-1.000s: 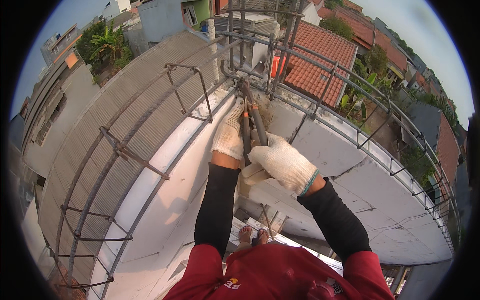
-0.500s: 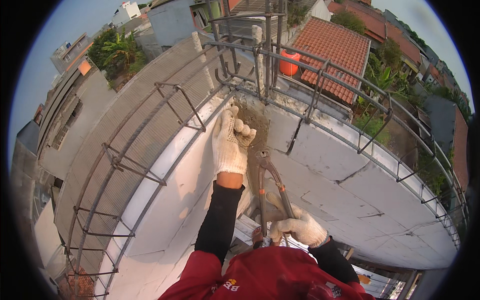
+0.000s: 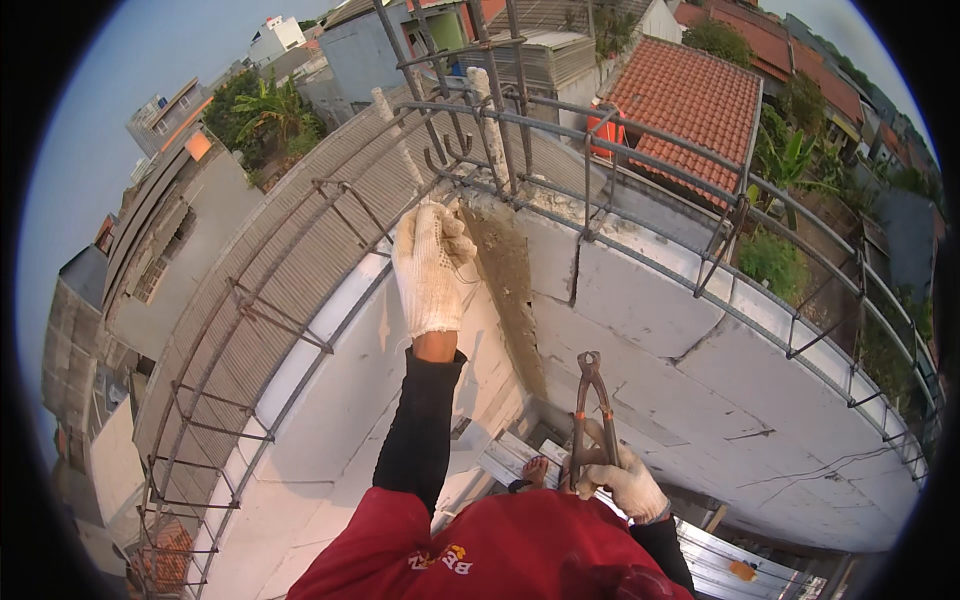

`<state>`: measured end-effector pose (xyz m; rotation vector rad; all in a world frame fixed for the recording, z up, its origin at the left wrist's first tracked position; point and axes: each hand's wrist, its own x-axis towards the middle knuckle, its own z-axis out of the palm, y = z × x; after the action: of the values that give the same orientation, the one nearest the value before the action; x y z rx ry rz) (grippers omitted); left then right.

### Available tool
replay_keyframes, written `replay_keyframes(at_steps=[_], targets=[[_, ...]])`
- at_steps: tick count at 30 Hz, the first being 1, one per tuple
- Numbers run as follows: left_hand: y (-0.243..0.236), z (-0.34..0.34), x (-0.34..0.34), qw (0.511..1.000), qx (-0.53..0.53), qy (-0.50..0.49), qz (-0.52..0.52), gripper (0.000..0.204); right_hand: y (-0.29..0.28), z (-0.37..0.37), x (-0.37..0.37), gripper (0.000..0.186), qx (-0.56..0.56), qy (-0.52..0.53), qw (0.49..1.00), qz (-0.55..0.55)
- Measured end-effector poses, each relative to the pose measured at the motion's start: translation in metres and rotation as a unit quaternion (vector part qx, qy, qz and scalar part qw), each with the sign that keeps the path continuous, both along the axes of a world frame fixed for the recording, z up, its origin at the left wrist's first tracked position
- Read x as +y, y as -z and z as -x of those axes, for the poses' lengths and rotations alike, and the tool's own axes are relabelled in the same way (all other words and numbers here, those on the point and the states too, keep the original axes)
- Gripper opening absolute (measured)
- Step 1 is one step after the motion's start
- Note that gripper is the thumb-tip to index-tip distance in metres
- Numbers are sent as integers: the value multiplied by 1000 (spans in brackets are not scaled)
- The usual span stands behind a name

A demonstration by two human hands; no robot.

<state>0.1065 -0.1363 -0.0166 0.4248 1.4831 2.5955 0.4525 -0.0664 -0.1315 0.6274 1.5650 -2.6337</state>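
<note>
My left hand (image 3: 432, 268), in a white knit glove, is raised to the top of the wall corner beside the steel bars. Its fingers are curled closed, with a faint thin strand by them; what they hold is too small to name. Lower and to the right, my right hand (image 3: 632, 488), also gloved, grips a pair of end-cutting pincers (image 3: 589, 362) by the handles. The pincers point upward, their jaws apart from the bars. Along the top of the left wall runs a rebar cage (image 3: 243, 302), and another rebar cage (image 3: 640, 258) follows the right wall.
White block walls (image 3: 640, 315) meet at a grey mortar corner (image 3: 508, 280). Upright bars (image 3: 517, 85) rise there. Below are planks (image 3: 505, 460) and a bare foot (image 3: 535, 472). Outside lie a corrugated roof (image 3: 330, 180), a tiled roof (image 3: 690, 100) and a red-orange tank (image 3: 606, 130).
The pincers have dropped down and to the right, away from my left hand and the corner. My left hand stays closed near the bars, a little further left. The view has shifted slightly.
</note>
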Motion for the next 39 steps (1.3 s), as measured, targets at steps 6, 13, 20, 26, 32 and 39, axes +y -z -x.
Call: replay_keyframes(at_steps=[6,13,20,26,32,39], targets=[[21,6,13,977,-153,20,-149,41,21,-20,2,33,-75,45,996,16],[-3,31,38,903,-333,11,-273,44,38,-29,-3,32,-88,78,993,30],[-14,82,29,828,-462,145,-283,24,57,-37,-10,37,-104,123,985,63],[-39,92,22,882,-332,280,-185,24,65,-44,-6,43,-113,138,982,64],[-22,82,20,896,-307,317,-56,22,86,-49,-3,46,-121,164,976,77],[-45,98,46,944,-286,75,-143,23,84,-43,2,38,-135,153,977,60]])
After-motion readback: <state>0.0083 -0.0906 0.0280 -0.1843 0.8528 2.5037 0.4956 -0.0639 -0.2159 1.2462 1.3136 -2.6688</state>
